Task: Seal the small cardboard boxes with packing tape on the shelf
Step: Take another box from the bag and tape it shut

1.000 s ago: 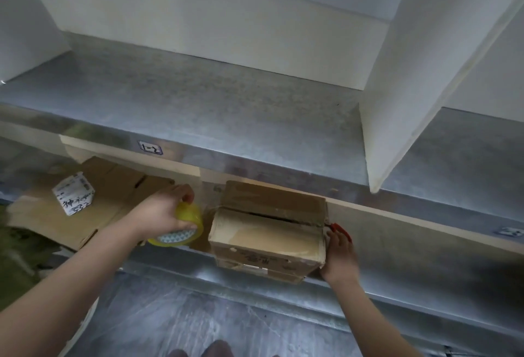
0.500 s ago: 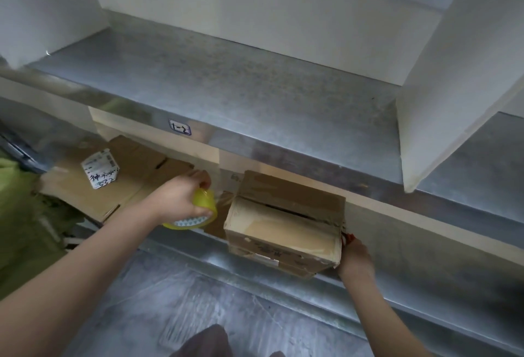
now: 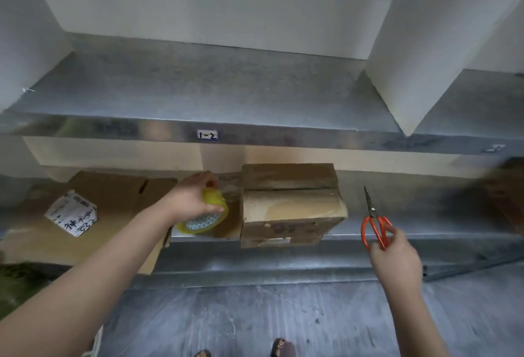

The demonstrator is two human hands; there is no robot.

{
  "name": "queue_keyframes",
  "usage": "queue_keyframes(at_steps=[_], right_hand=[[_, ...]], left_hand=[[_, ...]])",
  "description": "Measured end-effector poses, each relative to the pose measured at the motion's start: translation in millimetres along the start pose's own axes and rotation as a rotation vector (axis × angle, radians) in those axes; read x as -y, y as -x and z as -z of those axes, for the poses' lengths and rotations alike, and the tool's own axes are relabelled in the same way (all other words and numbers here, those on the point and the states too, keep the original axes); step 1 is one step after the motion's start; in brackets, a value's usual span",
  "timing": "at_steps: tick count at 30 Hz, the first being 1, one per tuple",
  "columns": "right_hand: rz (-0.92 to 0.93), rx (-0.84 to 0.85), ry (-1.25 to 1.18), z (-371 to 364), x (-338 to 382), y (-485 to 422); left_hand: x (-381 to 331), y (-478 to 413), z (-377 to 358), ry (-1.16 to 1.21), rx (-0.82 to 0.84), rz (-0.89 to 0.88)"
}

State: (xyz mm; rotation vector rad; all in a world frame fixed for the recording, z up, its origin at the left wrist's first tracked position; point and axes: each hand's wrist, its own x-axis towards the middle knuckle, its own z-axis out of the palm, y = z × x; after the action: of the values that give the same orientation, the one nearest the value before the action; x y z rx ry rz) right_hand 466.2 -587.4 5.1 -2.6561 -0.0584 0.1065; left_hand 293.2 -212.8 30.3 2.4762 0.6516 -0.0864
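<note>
On the lower shelf, a yellow tape roll is gripped from above by the left hand, just left of the box. Red-handled scissors are held in the curled fingers of the right hand, with the blades closed. The box is shut at the shelf's front edge. A dark seam is seen between its flaps, the near flap looks glossy, and its contents are hidden.

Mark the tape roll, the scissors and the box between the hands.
tape roll (image 3: 212, 199): head view, yellow outer band.
scissors (image 3: 372, 211): head view, pivot where the blades meet.
box (image 3: 292, 206): head view, near top flap.
</note>
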Motion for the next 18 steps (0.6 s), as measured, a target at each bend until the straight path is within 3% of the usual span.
queue_keyframes(at_steps=[6, 12, 18], right_hand=[[0.144, -0.039, -0.195, 10, 57, 91], [0.26, 0.259, -0.306, -31, 115, 157], [0.015, 0.68, -0.514, -67, 135, 181]], left_hand=[[10, -10, 4, 0.022, 0.014, -0.087], [18, -13, 8, 0.043, 0.052, -0.137], [17, -14, 14, 0.04, 0.044, -0.174]])
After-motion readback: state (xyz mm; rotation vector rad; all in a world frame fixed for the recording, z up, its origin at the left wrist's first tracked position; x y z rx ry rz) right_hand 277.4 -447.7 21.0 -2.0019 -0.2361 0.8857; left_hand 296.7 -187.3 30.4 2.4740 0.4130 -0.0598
